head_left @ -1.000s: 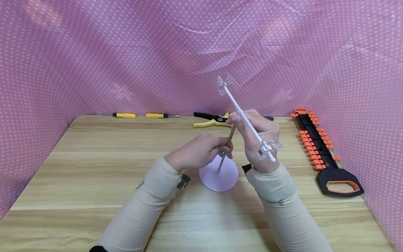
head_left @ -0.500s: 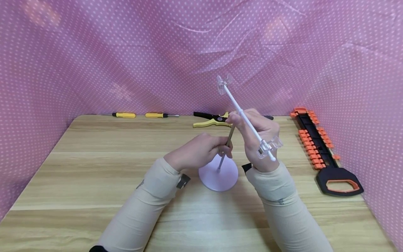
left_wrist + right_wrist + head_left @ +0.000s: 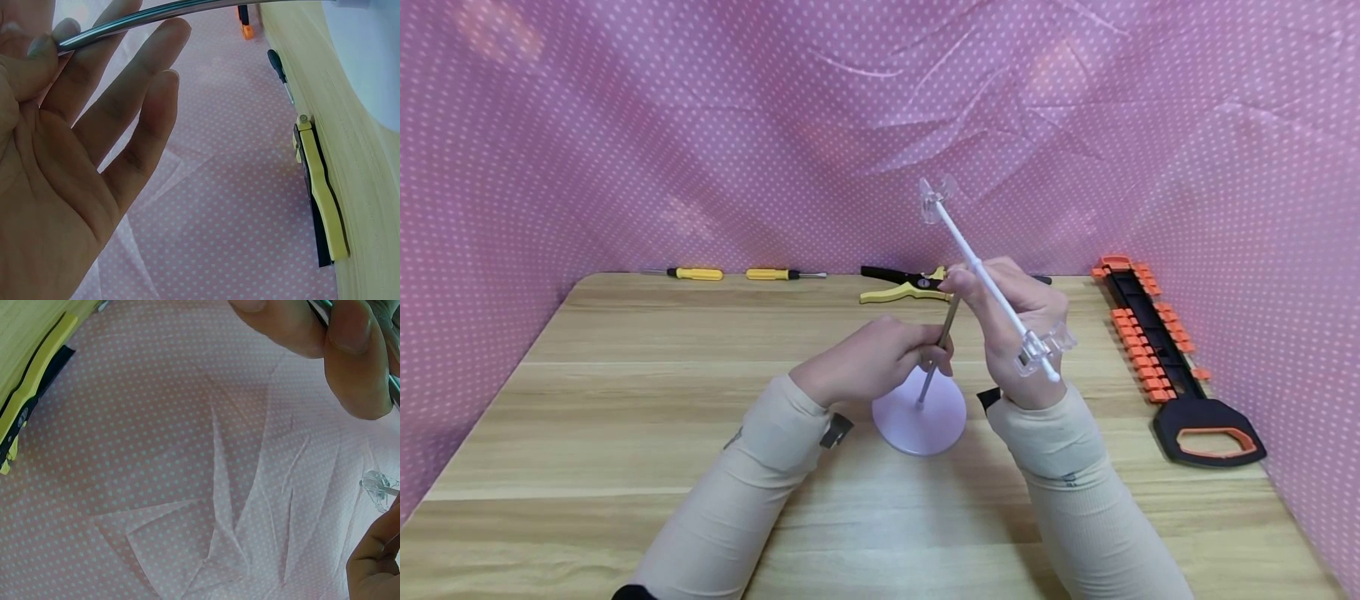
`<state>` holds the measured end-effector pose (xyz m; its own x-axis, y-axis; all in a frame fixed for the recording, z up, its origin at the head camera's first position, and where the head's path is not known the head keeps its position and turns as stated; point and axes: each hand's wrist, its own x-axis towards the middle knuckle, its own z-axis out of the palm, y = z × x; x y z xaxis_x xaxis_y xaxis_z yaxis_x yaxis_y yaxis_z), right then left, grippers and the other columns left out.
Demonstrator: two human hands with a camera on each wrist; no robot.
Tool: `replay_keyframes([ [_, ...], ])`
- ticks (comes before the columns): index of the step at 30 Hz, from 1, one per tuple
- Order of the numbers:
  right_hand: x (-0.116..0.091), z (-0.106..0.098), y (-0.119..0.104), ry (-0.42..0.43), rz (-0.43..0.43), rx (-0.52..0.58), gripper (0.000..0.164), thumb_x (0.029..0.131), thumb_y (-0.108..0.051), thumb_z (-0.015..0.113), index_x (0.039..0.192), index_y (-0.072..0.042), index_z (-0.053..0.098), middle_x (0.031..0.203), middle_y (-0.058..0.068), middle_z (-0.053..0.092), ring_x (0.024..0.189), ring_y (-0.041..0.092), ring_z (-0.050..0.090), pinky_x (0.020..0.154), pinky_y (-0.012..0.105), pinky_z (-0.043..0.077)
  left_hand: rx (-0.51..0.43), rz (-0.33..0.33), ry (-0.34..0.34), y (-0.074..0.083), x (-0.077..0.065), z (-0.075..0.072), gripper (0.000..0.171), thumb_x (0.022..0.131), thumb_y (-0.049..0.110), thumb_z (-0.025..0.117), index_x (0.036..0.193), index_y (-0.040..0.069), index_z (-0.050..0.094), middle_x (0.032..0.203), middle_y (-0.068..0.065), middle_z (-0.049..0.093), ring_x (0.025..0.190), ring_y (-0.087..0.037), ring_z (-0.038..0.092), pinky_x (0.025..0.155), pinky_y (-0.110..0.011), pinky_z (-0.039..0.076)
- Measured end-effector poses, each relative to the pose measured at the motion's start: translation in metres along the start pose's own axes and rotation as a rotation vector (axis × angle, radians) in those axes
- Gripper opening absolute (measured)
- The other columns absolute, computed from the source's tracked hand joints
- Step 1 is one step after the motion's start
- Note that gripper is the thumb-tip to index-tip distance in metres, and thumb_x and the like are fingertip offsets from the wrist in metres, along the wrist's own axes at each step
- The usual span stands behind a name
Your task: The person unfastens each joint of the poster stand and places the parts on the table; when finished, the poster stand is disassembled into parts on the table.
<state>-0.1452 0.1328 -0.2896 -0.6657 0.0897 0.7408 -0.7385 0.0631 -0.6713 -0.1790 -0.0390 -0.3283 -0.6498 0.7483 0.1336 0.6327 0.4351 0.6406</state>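
Note:
In the head view a small sign-holder stand has a round white base [image 3: 917, 421], a thin metal rod [image 3: 946, 329] and a white crossbar [image 3: 988, 283] with a clear plastic clip [image 3: 1037, 354] near each end. My left hand [image 3: 872, 358] pinches the rod partway up, over the base. Higher up, my right hand [image 3: 1026, 317] grips the top of the rod, just under the slanting crossbar, which hides part of the hand. The left wrist view shows the rod [image 3: 156, 14] running toward the white base [image 3: 372, 56]. One clear clip [image 3: 377, 487] shows in the right wrist view.
Yellow-and-black pliers [image 3: 906, 287] lie at the table's back edge, behind the right hand. Two yellow screwdrivers [image 3: 700, 273] lie farther left. A black organizer rack with orange clips [image 3: 1161, 333] lies along the right side. Pink dotted cloth [image 3: 775, 125] hangs around the wooden table [image 3: 625, 400].
My right hand and the crossbar have shifted very slightly to the right. The left hand keeps its hold on the rod.

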Motion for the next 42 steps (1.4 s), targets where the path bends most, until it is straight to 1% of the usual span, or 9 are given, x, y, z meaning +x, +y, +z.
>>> replay_keyframes([
  [5,0.001,-0.001,-0.001,0.017,-0.003,0.014,0.023,0.097,-0.007,0.074,0.087,0.012,0.077,0.082,-0.006,0.078,0.081,0.016,0.066,0.074,0.025,0.053,0.002,0.002,0.0,0.0,-0.001,-0.001,0.017,0.107,0.011,0.057,0.112,0.012,0.073,0.102,0.003,0.081,0.101,-0.01,0.074,0.096,-0.03,0.057],
  [9,0.002,-0.004,0.001,0.016,0.003,0.033,0.019,0.098,-0.008,0.074,0.089,0.008,0.08,0.084,-0.003,0.078,0.083,0.017,0.067,0.077,0.026,0.055,0.005,-0.003,-0.002,0.0,-0.002,-0.002,0.015,0.107,0.014,0.058,0.111,0.014,0.073,0.102,0.004,0.081,0.102,-0.011,0.074,0.096,-0.03,0.057],
  [15,0.004,-0.005,0.002,0.017,0.037,0.005,0.023,0.097,-0.008,0.075,0.088,0.013,0.078,0.084,-0.006,0.078,0.083,0.016,0.067,0.075,0.026,0.053,-0.006,-0.031,-0.013,-0.001,-0.003,-0.004,0.014,0.108,0.016,0.058,0.11,0.016,0.072,0.103,0.006,0.081,0.104,-0.011,0.074,0.098,-0.032,0.057],
  [22,0.004,-0.008,0.005,0.007,0.058,0.025,0.012,0.096,-0.006,0.074,0.089,-0.003,0.083,0.086,0.0,0.079,0.088,0.019,0.069,0.083,0.029,0.057,-0.01,-0.035,-0.016,-0.002,-0.003,-0.005,0.014,0.108,0.016,0.057,0.108,0.016,0.072,0.104,0.004,0.081,0.104,-0.011,0.073,0.099,-0.033,0.057],
  [25,0.005,-0.009,0.005,0.001,0.065,0.02,0.012,0.096,-0.005,0.074,0.089,-0.001,0.082,0.086,-0.001,0.079,0.089,0.019,0.069,0.084,0.03,0.057,-0.013,-0.035,-0.014,-0.002,-0.003,-0.005,0.014,0.108,0.015,0.057,0.108,0.016,0.071,0.104,0.005,0.081,0.104,-0.011,0.073,0.099,-0.032,0.057],
  [31,0.006,-0.01,0.003,-0.021,0.093,-0.023,0.02,0.096,-0.005,0.074,0.093,0.015,0.077,0.087,-0.009,0.078,0.087,0.015,0.068,0.083,0.029,0.055,-0.013,-0.038,-0.016,-0.002,-0.004,-0.006,0.015,0.108,0.016,0.056,0.108,0.016,0.071,0.105,0.004,0.081,0.106,-0.012,0.074,0.101,-0.033,0.057],
  [33,0.006,-0.011,0.003,-0.031,0.093,-0.039,0.019,0.096,-0.003,0.073,0.094,0.015,0.077,0.087,-0.01,0.078,0.088,0.015,0.069,0.084,0.029,0.055,-0.009,-0.042,-0.016,-0.002,-0.004,-0.007,0.015,0.108,0.016,0.057,0.108,0.016,0.071,0.105,0.004,0.081,0.106,-0.012,0.073,0.102,-0.033,0.056],
  [37,0.007,-0.013,0.004,-0.05,0.083,-0.068,0.014,0.096,0.0,0.073,0.094,0.012,0.079,0.089,-0.004,0.08,0.088,0.016,0.071,0.086,0.029,0.056,-0.006,-0.051,-0.015,-0.003,-0.005,-0.009,0.015,0.108,0.015,0.057,0.108,0.016,0.071,0.105,0.005,0.081,0.108,-0.012,0.073,0.103,-0.034,0.056],
  [42,0.01,-0.017,0.005,-0.075,0.117,-0.094,0.013,0.095,0.001,0.072,0.098,0.012,0.078,0.09,-0.01,0.08,0.088,0.014,0.071,0.086,0.028,0.057,-0.001,-0.073,-0.02,-0.005,-0.006,-0.011,0.015,0.108,0.015,0.056,0.108,0.016,0.071,0.105,0.005,0.081,0.108,-0.012,0.073,0.104,-0.035,0.056],
])
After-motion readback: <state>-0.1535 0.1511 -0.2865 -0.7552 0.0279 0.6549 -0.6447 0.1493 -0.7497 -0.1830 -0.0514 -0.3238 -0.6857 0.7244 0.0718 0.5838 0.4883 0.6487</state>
